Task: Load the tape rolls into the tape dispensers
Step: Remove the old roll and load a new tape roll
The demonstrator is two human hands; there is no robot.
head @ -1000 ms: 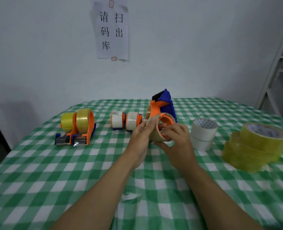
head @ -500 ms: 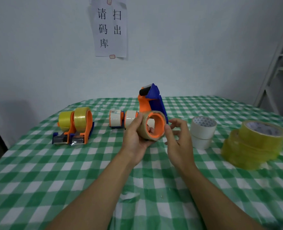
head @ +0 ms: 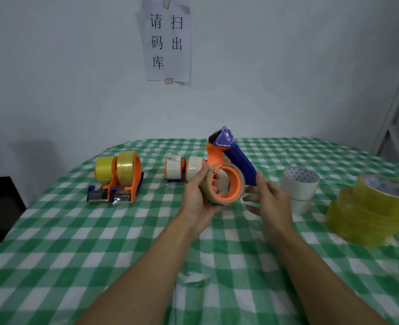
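The left hand (head: 197, 198) grips a tan tape roll (head: 207, 187). Its thumb lies over the top of the roll, and its fingers curl round the back, with their tips showing through the open middle. The roll sits on the orange hub (head: 237, 184) of a tape dispenser (head: 240, 164). The dispenser's orange handle and blue blade guard rise behind the roll, tilted up toward the far edge of the worktop (head: 81, 249). The hand holds roll and dispenser together over the middle of the worktop, nearer the far edge than the near one.

The right hand (head: 272, 202) is just beside the roll on its right. Its fingers (head: 261, 184) are spread, loosely straight, and hold nothing. One fingertip is close to the lower end of the blue guard; whether any finger touches the roll or the guard cannot be told.

A green and white checked cloth covers the worktop. Toward the far left corner stand two loaded dispensers with yellow tape (head: 120, 178), side by side and touching. Between these and the left hand are two loaded dispensers with white tape (head: 182, 170), partly hidden by the thumb. Just right of the right hand is a stack of two white rolls (head: 300, 187). Near the right edge lies a stack of yellow rolls (head: 371, 212), the top one shifted off centre. A small pale scrap (head: 191, 276) lies on the cloth between the forearms, nearer the near edge. A paper sign (head: 167, 41) with dark characters hangs on the wall beyond the far edge.
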